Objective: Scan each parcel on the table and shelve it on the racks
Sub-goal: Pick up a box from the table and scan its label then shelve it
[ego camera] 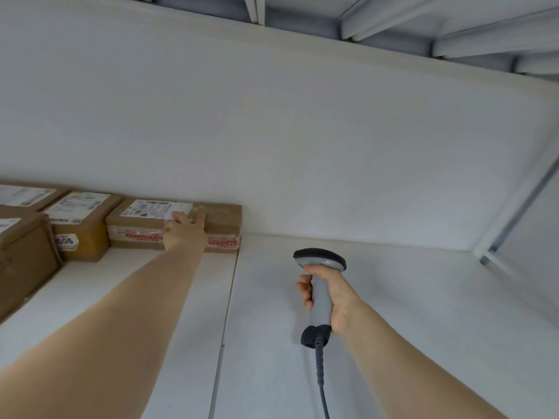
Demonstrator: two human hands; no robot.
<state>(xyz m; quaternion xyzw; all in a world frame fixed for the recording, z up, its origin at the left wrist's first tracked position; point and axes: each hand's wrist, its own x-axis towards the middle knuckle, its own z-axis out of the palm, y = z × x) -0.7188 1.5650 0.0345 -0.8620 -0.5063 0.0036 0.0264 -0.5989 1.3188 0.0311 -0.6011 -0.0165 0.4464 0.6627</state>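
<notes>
A brown cardboard parcel [225,220] with a white label and red-printed tape lies on the white shelf [348,282] against the back wall. My left hand [184,231] reaches out to it, straight fingers resting on its top and front. My right hand [331,297] grips the grey handle of a barcode scanner [320,261], whose dark head points toward the wall, to the right of the parcel. The scanner's cable hangs down.
More brown parcels stand in a row to the left: one with a "006" sticker [80,225], another behind it [27,196], and a larger one [24,258] at the left edge. A rack upright [520,204] borders the shelf on the right.
</notes>
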